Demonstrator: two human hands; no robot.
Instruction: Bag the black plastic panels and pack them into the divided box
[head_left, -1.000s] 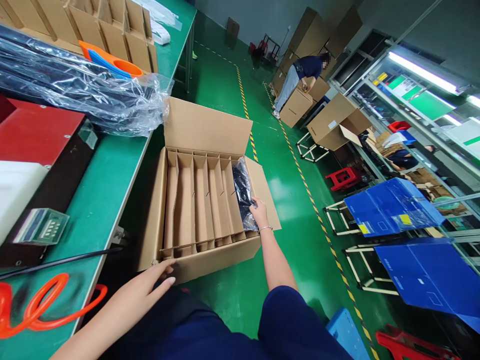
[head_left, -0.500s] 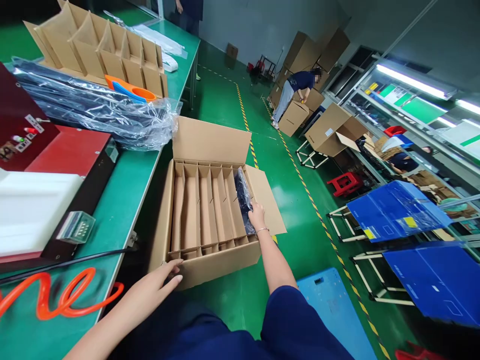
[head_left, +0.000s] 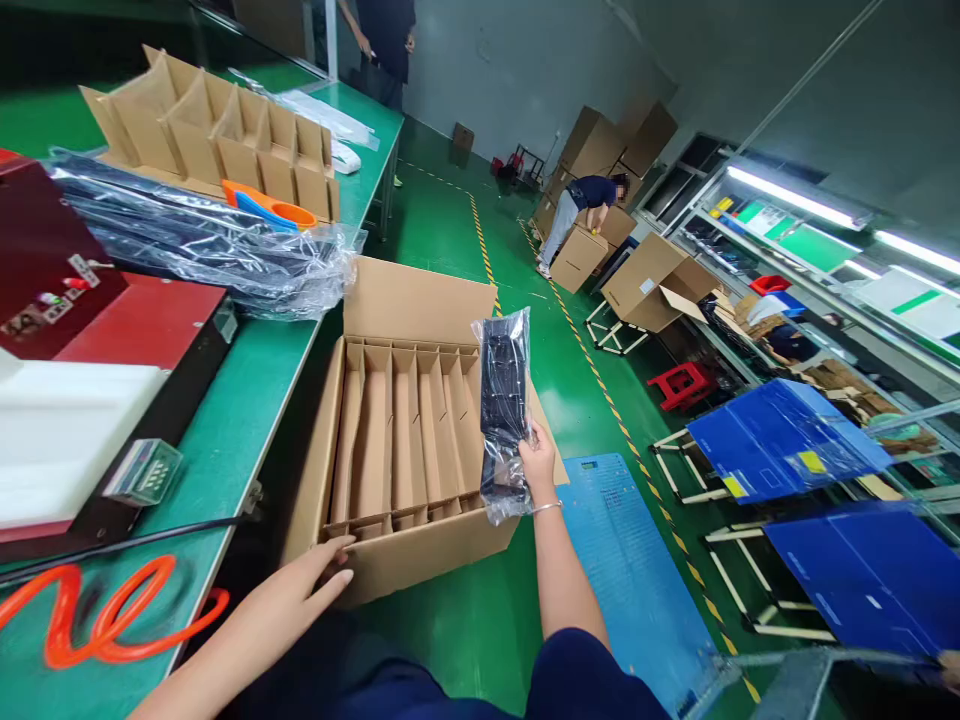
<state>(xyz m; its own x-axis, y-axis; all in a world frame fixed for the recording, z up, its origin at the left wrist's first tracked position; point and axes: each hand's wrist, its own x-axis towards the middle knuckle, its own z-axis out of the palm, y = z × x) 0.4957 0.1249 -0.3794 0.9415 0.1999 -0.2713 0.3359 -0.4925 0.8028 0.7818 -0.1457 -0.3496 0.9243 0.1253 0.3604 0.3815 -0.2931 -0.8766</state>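
An open cardboard box with upright cardboard dividers stands in front of me, its flaps folded out. My right hand is closed on a black plastic part in a clear bag. The bagged part is held lengthwise over the box's right side, in front of the rightmost slot, and hides much of it. At the near left corner of the box, my left hand grips the rim, with the thumb against the outer wall. Bare cardboard shows in the slots left of the bagged part.
On the green workbench at left lie more bagged black parts, an orange-and-blue tape cutter, a divider set, a red machine and an orange coiled hose. A blue mat and blue panels are at right. Co-workers stand farther back.
My right hand has lifted the bagged black part up from the box's rightmost slot, so its full length shows. The left hand stays on the box corner. The view has shifted slightly.
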